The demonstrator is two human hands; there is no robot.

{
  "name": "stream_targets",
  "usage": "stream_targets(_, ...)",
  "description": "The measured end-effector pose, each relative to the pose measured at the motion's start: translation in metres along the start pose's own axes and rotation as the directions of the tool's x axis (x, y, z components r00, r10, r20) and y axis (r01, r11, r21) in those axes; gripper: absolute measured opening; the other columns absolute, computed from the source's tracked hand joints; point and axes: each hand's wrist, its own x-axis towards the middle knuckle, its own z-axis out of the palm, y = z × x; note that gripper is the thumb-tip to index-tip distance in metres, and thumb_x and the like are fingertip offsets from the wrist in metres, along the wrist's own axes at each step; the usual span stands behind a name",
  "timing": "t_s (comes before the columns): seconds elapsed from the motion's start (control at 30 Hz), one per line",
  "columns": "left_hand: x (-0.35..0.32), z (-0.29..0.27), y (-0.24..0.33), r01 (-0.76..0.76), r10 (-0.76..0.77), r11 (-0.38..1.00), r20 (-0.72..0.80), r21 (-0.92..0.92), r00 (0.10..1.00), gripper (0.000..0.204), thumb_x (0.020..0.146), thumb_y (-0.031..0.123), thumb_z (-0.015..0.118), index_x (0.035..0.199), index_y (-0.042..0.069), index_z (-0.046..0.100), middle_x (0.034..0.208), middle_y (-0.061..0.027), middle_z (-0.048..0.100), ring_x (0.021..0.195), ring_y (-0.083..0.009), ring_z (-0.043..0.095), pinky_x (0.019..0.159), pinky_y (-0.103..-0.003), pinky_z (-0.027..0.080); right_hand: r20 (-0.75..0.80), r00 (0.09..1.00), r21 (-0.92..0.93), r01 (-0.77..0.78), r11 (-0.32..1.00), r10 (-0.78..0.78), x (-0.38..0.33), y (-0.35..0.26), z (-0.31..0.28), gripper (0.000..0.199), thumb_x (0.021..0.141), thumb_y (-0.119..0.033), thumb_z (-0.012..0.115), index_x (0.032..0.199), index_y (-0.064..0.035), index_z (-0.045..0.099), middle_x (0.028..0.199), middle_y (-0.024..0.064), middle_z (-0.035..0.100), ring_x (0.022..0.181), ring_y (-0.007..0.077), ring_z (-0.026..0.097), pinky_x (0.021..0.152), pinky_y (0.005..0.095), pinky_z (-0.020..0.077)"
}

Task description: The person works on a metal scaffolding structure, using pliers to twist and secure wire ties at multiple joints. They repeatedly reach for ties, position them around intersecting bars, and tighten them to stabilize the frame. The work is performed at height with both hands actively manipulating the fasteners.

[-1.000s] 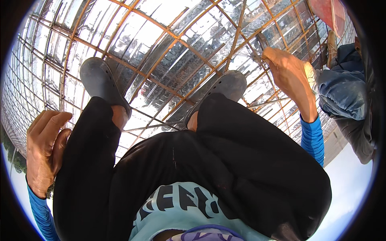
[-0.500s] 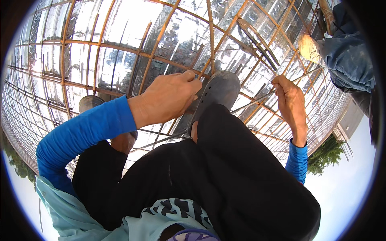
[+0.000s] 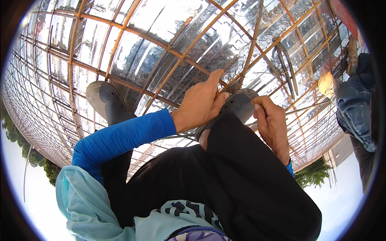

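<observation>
My left hand [image 3: 201, 100] reaches over a crossing of rusty rebar [image 3: 183, 56] just beyond my right shoe. Its index finger is stretched out against a bar, with the thumb apart from it; no held thing shows. My right hand [image 3: 272, 124] is closed in a pinch beside the toe of the dark clog [image 3: 237, 105] on my right foot. Whatever its fingertips hold is too thin or hidden to make out. A dark long-handled tool like pincers [image 3: 287, 70] rests on the bars ahead of my right hand.
Rebar mesh spreads all around above shiny, crumpled silvery sheeting [image 3: 152, 24]. My other shoe [image 3: 105, 98] stands at the left on the bars. At the right edge is another person's leg in blue jeans [image 3: 356, 102], with a pale glove or shoe [image 3: 327, 84] beside it.
My left hand has moved right, and its index finger has stretched out from a curled grip. My right hand has come down and inward, near the shoe. The view has shifted.
</observation>
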Motion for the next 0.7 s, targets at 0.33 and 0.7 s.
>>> stream_targets(0.33,-0.043,-0.062,-0.007,-0.062,0.113,0.988,-0.386,0.141,0.916,0.037,0.093,0.000,0.073,0.128,0.001,0.060,0.112,-0.0131,0.060,0.093,-0.0217,0.063,0.074,-0.035,0.051,0.085,0.975,-0.104,0.212,0.972,-0.204,0.064,-0.038,0.002,0.027,0.102,0.002,0.058,0.123,-0.0028,0.073,0.086,0.0153,0.068,0.073,0.0274,0.066,0.069,0.0380,0.0516)
stream_targets(0.7,-0.045,-0.060,-0.034,0.023,0.076,0.970,-0.395,0.242,0.916,0.050,0.096,0.013,0.071,0.140,-0.005,0.054,0.123,-0.0230,0.062,0.112,-0.0420,0.059,0.096,-0.051,0.045,0.183,0.963,-0.159,0.228,0.960,-0.199,0.085,-0.060,0.009,0.025,0.104,0.002,0.055,0.121,-0.0015,0.072,0.086,0.0185,0.071,0.068,0.0278,0.066,0.066,0.0381,0.0517)
